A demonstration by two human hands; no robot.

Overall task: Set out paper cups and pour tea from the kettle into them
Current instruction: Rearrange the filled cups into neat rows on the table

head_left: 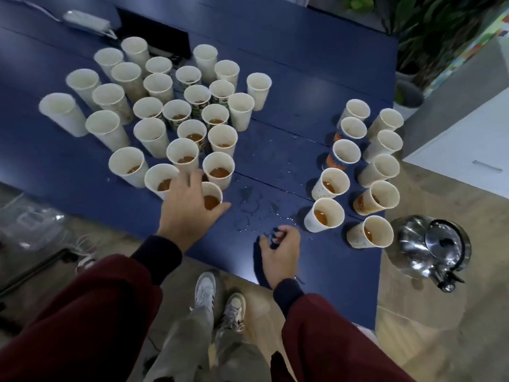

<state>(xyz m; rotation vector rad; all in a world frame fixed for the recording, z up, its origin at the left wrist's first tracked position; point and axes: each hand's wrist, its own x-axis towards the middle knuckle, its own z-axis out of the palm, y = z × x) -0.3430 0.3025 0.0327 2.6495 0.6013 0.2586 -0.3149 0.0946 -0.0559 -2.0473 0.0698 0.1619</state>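
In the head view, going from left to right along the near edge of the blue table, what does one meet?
left hand → spilled drops → right hand → right cluster of cups → kettle

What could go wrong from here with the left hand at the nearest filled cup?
1. The left hand is at the nearest filled cup, packed close against filled neighbours; lifting it could tip one.
2. Spilled drops lie on the table right beside it; a cup set there might slide or soak.
3. The right group's nearest cup stands close to the table edge, easy to knock off.
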